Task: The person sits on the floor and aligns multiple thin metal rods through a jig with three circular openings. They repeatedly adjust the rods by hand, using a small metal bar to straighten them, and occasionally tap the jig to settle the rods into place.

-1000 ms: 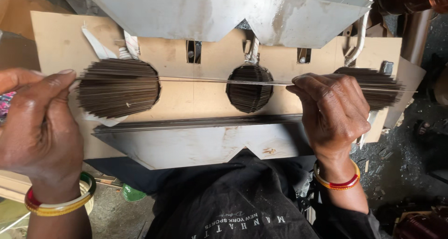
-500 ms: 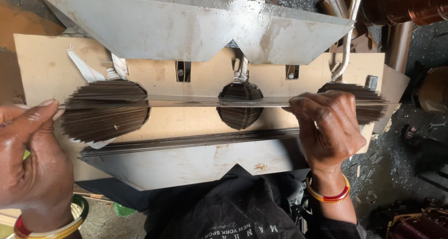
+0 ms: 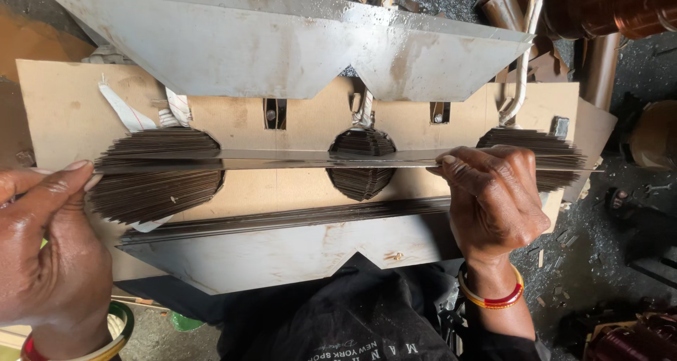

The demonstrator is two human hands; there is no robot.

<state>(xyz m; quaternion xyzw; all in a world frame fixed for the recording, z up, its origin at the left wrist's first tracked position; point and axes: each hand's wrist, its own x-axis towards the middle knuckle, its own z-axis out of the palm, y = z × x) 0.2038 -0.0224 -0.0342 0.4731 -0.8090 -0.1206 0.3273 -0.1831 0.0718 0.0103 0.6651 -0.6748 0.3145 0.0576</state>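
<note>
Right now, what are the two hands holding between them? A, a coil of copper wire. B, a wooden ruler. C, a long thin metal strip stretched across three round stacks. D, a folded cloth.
C: the left hand and right hand each pinch one end of a thin metal strip lying level across the three round stacks.

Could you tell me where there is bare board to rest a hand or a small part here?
Free: board left of the left stack; bare strips between that stack and the middle stack. Crowded: the strip held by left hand and right hand, right stack, and near plate.
</note>
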